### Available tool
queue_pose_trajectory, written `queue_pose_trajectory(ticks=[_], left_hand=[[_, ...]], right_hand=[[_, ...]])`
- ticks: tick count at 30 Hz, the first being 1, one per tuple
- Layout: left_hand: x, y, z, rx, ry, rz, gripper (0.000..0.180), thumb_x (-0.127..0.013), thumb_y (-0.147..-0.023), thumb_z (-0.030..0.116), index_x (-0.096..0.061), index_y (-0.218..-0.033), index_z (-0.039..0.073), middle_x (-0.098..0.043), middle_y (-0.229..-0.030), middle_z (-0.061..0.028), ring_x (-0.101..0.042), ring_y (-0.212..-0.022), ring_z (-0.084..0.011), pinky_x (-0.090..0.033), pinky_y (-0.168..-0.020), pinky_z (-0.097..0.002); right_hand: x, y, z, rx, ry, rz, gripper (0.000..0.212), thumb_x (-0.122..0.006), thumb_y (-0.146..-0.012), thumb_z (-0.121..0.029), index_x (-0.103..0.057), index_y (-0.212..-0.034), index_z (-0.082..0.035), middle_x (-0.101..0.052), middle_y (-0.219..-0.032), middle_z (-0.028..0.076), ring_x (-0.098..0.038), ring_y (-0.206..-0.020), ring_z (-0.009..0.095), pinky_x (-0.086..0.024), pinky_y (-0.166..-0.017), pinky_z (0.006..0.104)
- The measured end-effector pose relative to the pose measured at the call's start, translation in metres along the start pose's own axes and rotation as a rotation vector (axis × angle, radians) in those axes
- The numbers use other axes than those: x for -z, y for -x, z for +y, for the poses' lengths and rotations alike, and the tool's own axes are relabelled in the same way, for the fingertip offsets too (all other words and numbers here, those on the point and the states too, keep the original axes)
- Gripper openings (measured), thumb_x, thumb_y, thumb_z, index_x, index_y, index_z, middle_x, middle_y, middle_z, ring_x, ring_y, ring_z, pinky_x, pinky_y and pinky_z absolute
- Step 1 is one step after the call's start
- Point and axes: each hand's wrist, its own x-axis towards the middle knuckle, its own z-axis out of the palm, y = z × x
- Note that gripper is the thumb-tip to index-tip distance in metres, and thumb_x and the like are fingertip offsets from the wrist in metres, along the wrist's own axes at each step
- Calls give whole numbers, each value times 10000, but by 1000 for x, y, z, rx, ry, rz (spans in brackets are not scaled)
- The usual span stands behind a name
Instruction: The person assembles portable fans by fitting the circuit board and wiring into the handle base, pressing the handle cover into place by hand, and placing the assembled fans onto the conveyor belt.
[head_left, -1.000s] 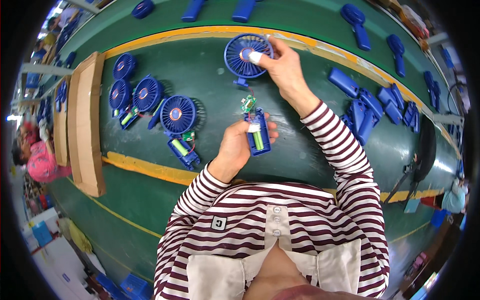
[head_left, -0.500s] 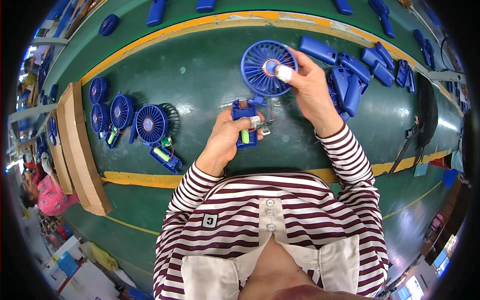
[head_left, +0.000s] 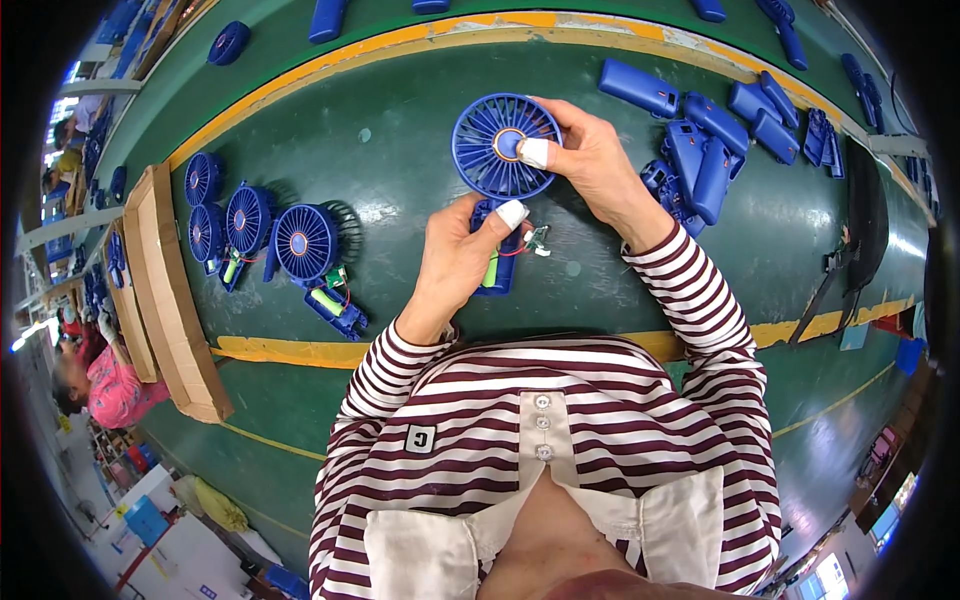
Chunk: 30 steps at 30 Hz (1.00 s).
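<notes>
My right hand (head_left: 602,172) grips the round blue fan head (head_left: 478,150) by its right side, with the white-wrapped thumb on its hub. Just below, my left hand (head_left: 450,258) is closed round a blue handle shell (head_left: 497,284), its own wrapped thumb pressing near the top. The fan head's lower edge meets the upper end of the shell; whether the two are joined is hidden by the thumb. Inside the shell lies a light green battery (head_left: 491,268). A small circuit board (head_left: 538,240) hangs on thin wires beside the shell's right edge.
Several fans with open handles (head_left: 304,245) lie at the left, beside a long cardboard tray (head_left: 168,300). Blue handle shells (head_left: 712,180) are heaped at the right, near a black strapped item (head_left: 868,225). Yellow-edged strips (head_left: 290,350) border the green table.
The fan head has moved down and left, onto the top of the handle shell. My left thumb has shifted up to the shell's upper end.
</notes>
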Motion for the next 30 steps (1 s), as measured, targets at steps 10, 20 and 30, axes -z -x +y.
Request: queue_pose_trajectory(ticks=[10, 20, 30], left_hand=[[8, -10, 12, 65, 358, 123, 264, -375, -943, 203, -500, -978, -28, -623, -808, -189, -622, -595, -218, -538, -532, -322], [-1, -5, 7, 140, 468, 149, 212, -439, -921, 149, -537, -952, -36, -602, -762, -111, -603, -581, -181, -530, -520, -295], [11, -3, 2, 209, 568, 113, 222, -430, -924, 163, -525, -923, -38, -608, -755, -143, -618, -583, -215, -527, -513, -296]], right_hand=[[6, 20, 15, 766, 850, 252, 335, -661, -695, -124, -531, -965, 27, -530, -998, 173, -539, -904, 343, -452, -758, 388], [-27, 27, 15, 1033, 1115, 210, 267, -655, -568, -64, -560, -813, -15, -550, -864, 78, -538, -715, 215, -399, -671, 343], [-33, 18, 14, 1088, 1145, 100, 309, -648, -535, -73, -568, -820, 15, -561, -871, 110, -548, -707, 234, -420, -672, 356]])
